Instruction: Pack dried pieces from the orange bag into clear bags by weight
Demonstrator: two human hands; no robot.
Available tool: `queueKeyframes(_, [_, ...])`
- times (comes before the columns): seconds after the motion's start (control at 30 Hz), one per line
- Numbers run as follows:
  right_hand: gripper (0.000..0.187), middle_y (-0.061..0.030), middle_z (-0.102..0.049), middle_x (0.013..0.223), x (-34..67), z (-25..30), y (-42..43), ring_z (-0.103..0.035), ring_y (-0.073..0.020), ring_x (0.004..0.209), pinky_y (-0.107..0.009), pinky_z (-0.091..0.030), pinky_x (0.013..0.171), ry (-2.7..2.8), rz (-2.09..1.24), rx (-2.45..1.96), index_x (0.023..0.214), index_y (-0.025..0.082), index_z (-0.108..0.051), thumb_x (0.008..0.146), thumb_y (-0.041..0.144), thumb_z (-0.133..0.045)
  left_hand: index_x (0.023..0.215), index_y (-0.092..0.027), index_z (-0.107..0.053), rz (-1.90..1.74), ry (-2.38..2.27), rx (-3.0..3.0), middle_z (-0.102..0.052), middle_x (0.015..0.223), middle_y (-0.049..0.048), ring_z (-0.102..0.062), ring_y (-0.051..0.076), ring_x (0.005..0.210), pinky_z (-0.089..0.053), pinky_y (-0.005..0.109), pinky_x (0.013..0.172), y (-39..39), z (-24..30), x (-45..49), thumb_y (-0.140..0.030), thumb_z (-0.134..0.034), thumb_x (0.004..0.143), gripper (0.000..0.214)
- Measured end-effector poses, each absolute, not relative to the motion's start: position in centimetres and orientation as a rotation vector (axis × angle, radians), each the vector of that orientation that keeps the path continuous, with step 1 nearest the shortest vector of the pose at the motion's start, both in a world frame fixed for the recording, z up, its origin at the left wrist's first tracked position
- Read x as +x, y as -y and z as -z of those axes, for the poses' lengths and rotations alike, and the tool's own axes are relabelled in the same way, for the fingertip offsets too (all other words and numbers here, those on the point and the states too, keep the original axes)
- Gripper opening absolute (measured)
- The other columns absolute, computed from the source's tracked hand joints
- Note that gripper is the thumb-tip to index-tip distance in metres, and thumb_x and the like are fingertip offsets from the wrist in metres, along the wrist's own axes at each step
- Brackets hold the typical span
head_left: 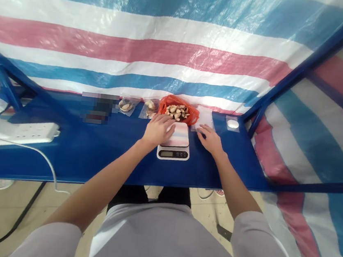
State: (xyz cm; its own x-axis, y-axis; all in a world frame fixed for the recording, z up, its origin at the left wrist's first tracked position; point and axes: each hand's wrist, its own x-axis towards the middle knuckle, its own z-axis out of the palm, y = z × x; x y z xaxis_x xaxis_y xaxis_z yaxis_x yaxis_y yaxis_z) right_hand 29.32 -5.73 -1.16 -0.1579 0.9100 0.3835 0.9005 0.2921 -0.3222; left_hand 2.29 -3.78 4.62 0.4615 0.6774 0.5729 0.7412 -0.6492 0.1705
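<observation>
A small white kitchen scale (pixel 175 139) sits on the blue table in front of me, its display dark. Over its upper left edge lies my left hand (pixel 160 129), fingers stretched out and holding nothing. Behind the scale an open red plastic bag (pixel 193 115) is filled with pale, dark-edged pieces (pixel 178 112) that look like dried slices. My right hand (pixel 211 139) rests right of the scale, fingers apart, with its fingertips at the near edge of a stack of clear plastic bags (pixel 204 116).
Two small clear bags with pale pieces, one bag (pixel 126 105) and another bag (pixel 150 107), lie left of the red bag. A white oval object (pixel 232 124) on plastic is at the right. A white power strip (pixel 31 132) with a cable lies left. Blue frame bars (pixel 302 65) flank the table (pixel 106 158).
</observation>
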Motion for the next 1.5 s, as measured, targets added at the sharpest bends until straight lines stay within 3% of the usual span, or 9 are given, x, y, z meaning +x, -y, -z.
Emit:
queueKeyframes(0.23, [0.039,-0.0108,-0.062,0.142,26.6,2.5,6.0,-0.054,-0.0298,0.137,-0.045,-0.044,0.116,2.029,-0.067,-1.759,0.131,0.017,-0.067,0.098,0.029,-0.051,0.112,-0.019,-0.074,0.944,1.666,-2.425,-0.074,0.121,0.0108,-0.067,0.027,0.116,-0.039,0.048,0.115,3.8,-2.2,-5.1,-0.034,-0.044,0.098,0.036])
queueKeyframes(0.33, [0.043,-0.0126,-0.059,0.145,26.0,2.8,5.6,-0.051,-0.0310,0.139,-0.047,-0.039,0.120,2.049,-0.090,-1.777,0.136,0.014,-0.064,0.099,0.030,-0.049,0.120,-0.017,-0.071,0.813,1.755,-2.456,-0.070,0.130,0.0130,-0.061,0.030,0.127,-0.036,0.050,0.117,3.9,-1.1,-7.0,-0.036,-0.043,0.098,0.040])
queueKeyframes(0.57, [0.046,-0.0116,-0.052,0.152,25.6,3.4,5.4,-0.044,-0.0308,0.145,-0.052,-0.033,0.121,2.053,-0.102,-1.831,0.142,0.017,-0.058,0.101,0.031,-0.043,0.143,-0.016,-0.057,0.428,1.799,-2.597,-0.048,0.155,0.0138,-0.039,0.033,0.147,-0.026,0.055,0.123,4.4,0.3,-7.5,-0.042,-0.040,0.099,0.053])
queueKeyframes(0.83, [0.048,-0.0111,-0.049,0.155,25.4,3.4,5.7,-0.042,-0.0324,0.146,-0.054,-0.031,0.122,2.066,-0.099,-1.833,0.146,0.019,-0.054,0.102,0.033,-0.040,0.151,-0.022,-0.049,0.365,1.828,-2.576,-0.038,0.162,0.0126,-0.033,0.036,0.150,-0.022,0.061,0.122,4.3,1.1,-7.1,-0.047,-0.038,0.100,0.058])
queueKeyframes(1.2, [0.046,-0.0097,-0.051,0.153,25.5,3.3,5.5,-0.044,-0.0301,0.145,-0.052,-0.034,0.121,2.019,-0.119,-1.802,0.143,0.021,-0.058,0.100,0.030,-0.045,0.149,-0.023,-0.051,0.372,1.875,-2.568,-0.039,0.161,0.0124,-0.033,0.036,0.150,-0.023,0.061,0.122,4.2,0.9,-7.1,-0.047,-0.041,0.099,0.057])
queueKeyframes(1.33, [0.040,-0.0081,-0.060,0.145,26.1,3.2,5.4,-0.050,-0.0256,0.141,-0.044,-0.044,0.116,1.885,-0.104,-1.718,0.132,0.021,-0.066,0.099,0.029,-0.044,0.140,-0.019,-0.059,0.524,1.855,-2.521,-0.050,0.154,0.0146,-0.042,0.034,0.146,-0.030,0.057,0.120,4.2,0.7,-7.3,-0.044,-0.044,0.098,0.052])
queueKeyframes(1.5, [0.038,-0.0098,-0.065,0.139,26.9,3.1,4.8,-0.053,-0.0296,0.138,-0.049,-0.046,0.114,1.831,-0.045,-1.718,0.126,0.019,-0.070,0.097,0.028,-0.047,0.131,-0.018,-0.064,0.695,1.714,-2.483,-0.063,0.140,0.0152,-0.054,0.031,0.135,-0.038,0.050,0.116,2.3,-0.5,-7.1,-0.038,-0.041,0.098,0.045])
